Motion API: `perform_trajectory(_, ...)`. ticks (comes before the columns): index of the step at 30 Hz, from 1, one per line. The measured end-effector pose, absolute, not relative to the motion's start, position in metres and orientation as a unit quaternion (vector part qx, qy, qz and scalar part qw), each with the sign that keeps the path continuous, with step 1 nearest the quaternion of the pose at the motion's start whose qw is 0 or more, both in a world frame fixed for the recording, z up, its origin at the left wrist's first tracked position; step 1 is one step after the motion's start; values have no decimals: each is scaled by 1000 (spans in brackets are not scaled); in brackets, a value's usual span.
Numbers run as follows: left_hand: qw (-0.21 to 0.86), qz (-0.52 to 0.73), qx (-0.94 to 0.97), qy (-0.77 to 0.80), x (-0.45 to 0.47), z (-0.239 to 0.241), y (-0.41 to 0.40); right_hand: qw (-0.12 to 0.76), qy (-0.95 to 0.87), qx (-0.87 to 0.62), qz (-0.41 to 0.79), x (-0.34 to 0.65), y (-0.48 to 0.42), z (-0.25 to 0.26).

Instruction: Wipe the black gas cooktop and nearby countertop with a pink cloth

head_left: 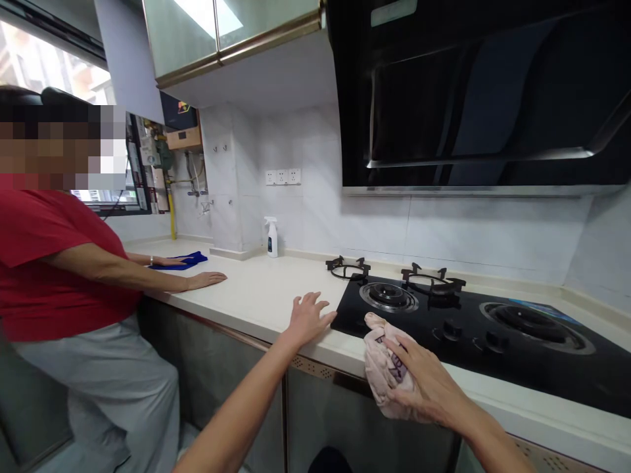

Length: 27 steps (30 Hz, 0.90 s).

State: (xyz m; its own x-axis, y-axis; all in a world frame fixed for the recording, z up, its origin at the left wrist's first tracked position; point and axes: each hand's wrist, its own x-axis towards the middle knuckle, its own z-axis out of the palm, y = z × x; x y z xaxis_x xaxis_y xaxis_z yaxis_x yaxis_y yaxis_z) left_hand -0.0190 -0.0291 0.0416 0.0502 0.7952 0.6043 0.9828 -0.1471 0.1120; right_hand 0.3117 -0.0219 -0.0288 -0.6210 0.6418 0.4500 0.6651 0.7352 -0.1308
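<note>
Right hand (426,381) grips a bunched pink cloth (382,387) by the 2-burner gas hob (537,368) — left hand (308,318), fingers spread, near its corner. Likely wiping; the next stroke calls for flattening the cloth.

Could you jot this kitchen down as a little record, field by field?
left hand: open, holding nothing, near the hob's left corner; contact with counter unclear
right hand: gripping a bunched pale cloth in front of the hob
hob: black; two burners, two knobs visible
pan supports: two, off the burners, toward the back
spray bottle: white, near the wall
co-worker: red shirt, one hand on a blue cloth, other on the counter
</note>
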Motion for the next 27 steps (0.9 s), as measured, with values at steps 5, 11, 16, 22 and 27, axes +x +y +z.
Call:
perform_trajectory(5,130,-204,-716,-654,-60,36,-11,193,-909,-362,-70,318,-20,-35)
perform_trajectory(11,11,-215,-710,-671,-78,19,8,133,-911,-376,-105,258,-20,-15)
perform_trajectory(16,-52,-240,-703,-668,-88,11,14,124,-923,-359,-57,159,-29,7)
perform_trajectory(22,-114,-302,-690,-648,-106,7,24,148,-926,-345,-34,68,-30,20)
perform_trajectory(27,-134,-346,-662,-652,-114,4,31,168,-916,-361,-38,58,-31,8)
